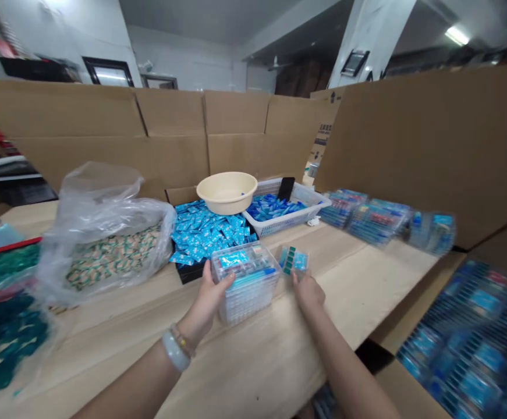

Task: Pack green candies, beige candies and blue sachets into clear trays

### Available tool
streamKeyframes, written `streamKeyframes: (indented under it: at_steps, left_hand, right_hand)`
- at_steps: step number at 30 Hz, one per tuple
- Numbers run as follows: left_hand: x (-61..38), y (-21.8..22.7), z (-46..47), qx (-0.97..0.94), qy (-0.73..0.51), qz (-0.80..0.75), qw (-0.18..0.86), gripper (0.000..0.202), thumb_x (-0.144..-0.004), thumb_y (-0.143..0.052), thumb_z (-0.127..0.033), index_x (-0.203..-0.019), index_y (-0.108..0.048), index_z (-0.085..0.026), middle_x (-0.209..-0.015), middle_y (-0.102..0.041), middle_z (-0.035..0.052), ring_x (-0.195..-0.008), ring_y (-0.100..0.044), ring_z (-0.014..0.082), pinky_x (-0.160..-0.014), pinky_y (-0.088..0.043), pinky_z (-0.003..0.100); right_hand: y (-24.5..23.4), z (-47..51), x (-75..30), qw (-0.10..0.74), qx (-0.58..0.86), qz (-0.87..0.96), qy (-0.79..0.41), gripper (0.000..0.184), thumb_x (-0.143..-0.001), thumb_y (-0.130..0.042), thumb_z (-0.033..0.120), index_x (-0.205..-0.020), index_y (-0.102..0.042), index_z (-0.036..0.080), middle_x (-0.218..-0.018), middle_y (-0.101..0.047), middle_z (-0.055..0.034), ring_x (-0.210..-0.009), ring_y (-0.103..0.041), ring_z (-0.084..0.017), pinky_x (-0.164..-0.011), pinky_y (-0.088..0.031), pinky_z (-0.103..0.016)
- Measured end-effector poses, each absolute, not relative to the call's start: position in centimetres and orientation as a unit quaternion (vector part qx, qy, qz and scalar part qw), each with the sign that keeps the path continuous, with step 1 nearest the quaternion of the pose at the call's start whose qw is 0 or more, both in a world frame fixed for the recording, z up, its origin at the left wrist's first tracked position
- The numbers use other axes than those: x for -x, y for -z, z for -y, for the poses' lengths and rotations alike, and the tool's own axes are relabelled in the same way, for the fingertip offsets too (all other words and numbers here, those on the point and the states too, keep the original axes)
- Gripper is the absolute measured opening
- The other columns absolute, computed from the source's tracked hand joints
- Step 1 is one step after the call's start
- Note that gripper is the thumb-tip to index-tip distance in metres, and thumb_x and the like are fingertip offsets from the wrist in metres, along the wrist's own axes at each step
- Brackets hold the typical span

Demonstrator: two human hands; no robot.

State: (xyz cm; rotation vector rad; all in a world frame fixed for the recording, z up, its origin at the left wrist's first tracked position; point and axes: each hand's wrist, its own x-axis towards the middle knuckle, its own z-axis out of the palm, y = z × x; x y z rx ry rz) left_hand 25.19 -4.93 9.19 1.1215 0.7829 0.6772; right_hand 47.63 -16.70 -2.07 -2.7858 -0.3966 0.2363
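Hands apart above a wooden table (pixel 257 361): left hand (pixel 207 297) clamped on a clear plastic crate (pixel 253 297) of blue packets (pixel 233 260), right hand (pixel 308 291) at a small teal-and-blue card (pixel 293 261) just beside it, grip unclear.

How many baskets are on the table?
2: a white basket at the back, holding blue packets, and a clear basket at the front, held by the left hand. More could be hidden.

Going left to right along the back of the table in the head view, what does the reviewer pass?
Clear plastic bag of tan-and-green sachets → loose blue sachets → white plastic basket of blue items → blurred stacks of blue packs
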Motion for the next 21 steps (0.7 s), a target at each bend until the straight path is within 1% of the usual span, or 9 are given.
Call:
streamKeyframes:
  at_steps: [3, 6, 8, 11, 13, 15, 17, 19, 21]
  left_hand:
    - [-25.1, -8.8, 5.1, -0.521, -0.336, -0.352, 0.701, 0.081, -0.059, -0.071, -0.029, -0.127, -0.028, -0.019, -0.129, -0.040, 0.0130, -0.119, -0.037, 0.0241, -0.099, -0.027, 0.036]
    - [-24.7, -8.4, 4.8, -0.529, -0.358, -0.388, 0.665, 0.081, -0.056, -0.072, -0.031, -0.124, -0.033, -0.015, -0.133, -0.032, 0.0160, -0.123, -0.029, 0.0275, -0.100, -0.025, 0.038]
    - [-24.1, -8.2, 4.3, -0.537, -0.381, -0.396, 0.639, 0.074, -0.055, -0.072, -0.032, -0.119, -0.040, -0.015, -0.134, -0.030, 0.0160, -0.124, -0.027, 0.0282, -0.100, -0.024, 0.038]
    - [-22.5, -8.4, 3.7, -0.576, -0.414, -0.394, 0.585, 0.051, -0.061, -0.067, -0.034, -0.105, -0.051, -0.015, -0.123, -0.044, 0.0135, -0.116, -0.038, 0.0259, -0.096, -0.029, 0.036]
    - [-20.6, -8.3, 3.3, -0.612, -0.410, -0.401, 0.545, 0.037, -0.064, -0.062, -0.041, -0.091, -0.058, -0.015, -0.111, -0.053, 0.0112, -0.106, -0.046, 0.0240, -0.092, -0.034, 0.035]
    - [-18.0, -7.6, 3.3, -0.641, -0.380, -0.415, 0.522, 0.038, -0.064, -0.056, -0.052, -0.077, -0.060, -0.016, -0.100, -0.057, 0.0095, -0.097, -0.051, 0.0237, -0.088, -0.039, 0.035]
    - [-14.9, -6.0, 3.7, -0.661, -0.343, -0.440, 0.502, 0.045, -0.062, -0.053, -0.060, -0.072, -0.059, -0.017, -0.094, -0.058, 0.0085, -0.094, -0.052, 0.0248, -0.085, -0.041, 0.037]
    - [-11.5, -3.9, 4.8, -0.671, -0.321, -0.467, 0.477, 0.048, -0.059, -0.051, -0.065, -0.071, -0.059, -0.018, -0.095, -0.057, 0.0078, -0.093, -0.052, 0.0257, -0.083, -0.042, 0.038]
    - [-8.1, -1.9, 6.3, -0.670, -0.320, -0.491, 0.455, 0.047, -0.058, -0.053, -0.065, -0.067, -0.057, -0.019, -0.098, -0.055, 0.0076, -0.095, -0.052, 0.0257, -0.079, -0.046, 0.037]
  right_hand:
    - [0.8, 14.2, -49.6, 0.170, 0.968, 0.155, -0.101, 0.051, -0.083, -0.028, 0.047, -0.109, -0.050, 0.009, -0.102, -0.059, -0.0194, -0.093, -0.057, -0.027, -0.071, -0.043, -0.035]
    - [0.0, 12.2, -50.6, 0.171, 0.963, 0.177, -0.113, 0.046, -0.081, -0.033, 0.043, -0.099, -0.059, 0.010, -0.101, -0.059, -0.0211, -0.095, -0.056, -0.029, -0.072, -0.043, -0.036]
    - [-0.2, 11.5, -50.8, 0.169, 0.961, 0.189, -0.109, 0.043, -0.081, -0.035, 0.041, -0.095, -0.061, 0.009, -0.099, -0.059, -0.0225, -0.094, -0.056, -0.031, -0.071, -0.042, -0.039]
    - [-0.2, 11.4, -50.7, 0.171, 0.959, 0.210, -0.087, 0.038, -0.081, -0.035, 0.034, -0.096, -0.061, 0.011, -0.099, -0.060, -0.0214, -0.093, -0.056, -0.031, -0.071, -0.042, -0.039]
    - [-0.1, 12.0, -50.4, 0.178, 0.956, 0.224, -0.070, 0.035, -0.082, -0.033, 0.031, -0.096, -0.060, 0.014, -0.097, -0.061, -0.0187, -0.091, -0.057, -0.029, -0.071, -0.042, -0.037]
    - [0.0, 13.3, -49.7, 0.188, 0.953, 0.231, -0.055, 0.034, -0.082, -0.031, 0.029, -0.094, -0.059, 0.014, -0.091, -0.062, -0.0170, -0.087, -0.058, -0.027, -0.069, -0.041, -0.036]
    - [0.3, 15.2, -48.3, 0.203, 0.949, 0.236, -0.044, 0.033, -0.083, -0.029, 0.029, -0.089, -0.058, 0.015, -0.086, -0.063, -0.0148, -0.082, -0.058, -0.025, -0.068, -0.041, -0.034]
    - [0.7, 17.5, -46.1, 0.222, 0.942, 0.249, -0.040, 0.031, -0.083, -0.028, 0.028, -0.086, -0.057, 0.017, -0.083, -0.063, -0.0112, -0.079, -0.058, -0.022, -0.068, -0.041, -0.031]
    - [1.4, 19.9, -43.1, 0.278, 0.920, 0.271, -0.043, 0.030, -0.082, -0.027, 0.032, -0.082, -0.054, 0.019, -0.081, -0.063, -0.0087, -0.077, -0.058, -0.020, -0.068, -0.041, -0.029]
